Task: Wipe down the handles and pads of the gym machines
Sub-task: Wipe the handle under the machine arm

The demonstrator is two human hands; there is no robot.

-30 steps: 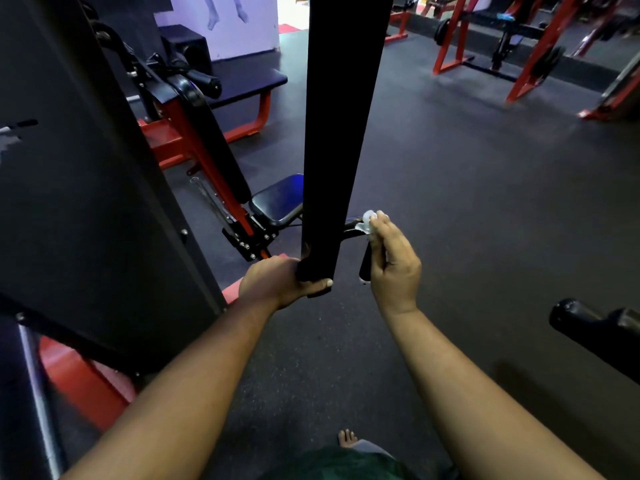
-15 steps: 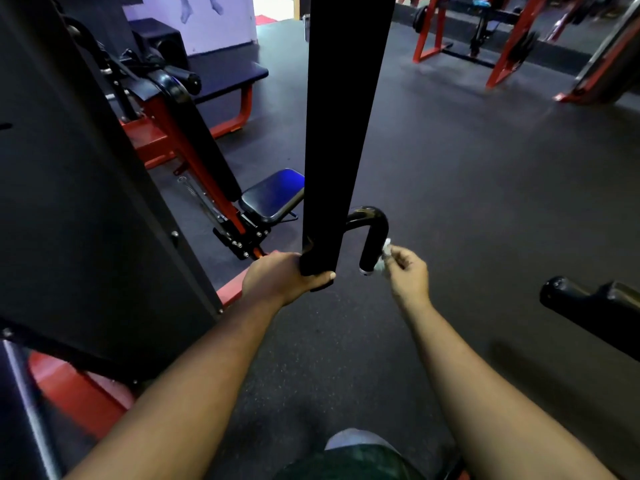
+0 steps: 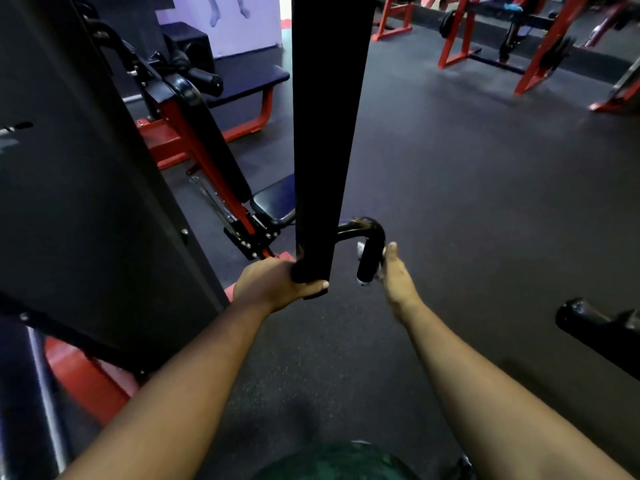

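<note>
We note the black machine arm hanging upright, left hand clenched round its lower end. Beside it, the curved black handle; right hand presses what appears a white wipe against it, fingers wrapped round.

You see a glossy black handle, a matte black upright beam, red machine frames, a dark blue seat pad, and dark speckled flooring.

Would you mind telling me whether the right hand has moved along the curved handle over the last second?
Yes. The right hand has dropped from the handle's upper bend to its lower straight part, beside the end cap, pressing the white wipe there. The left hand stays on the black bar.
</note>
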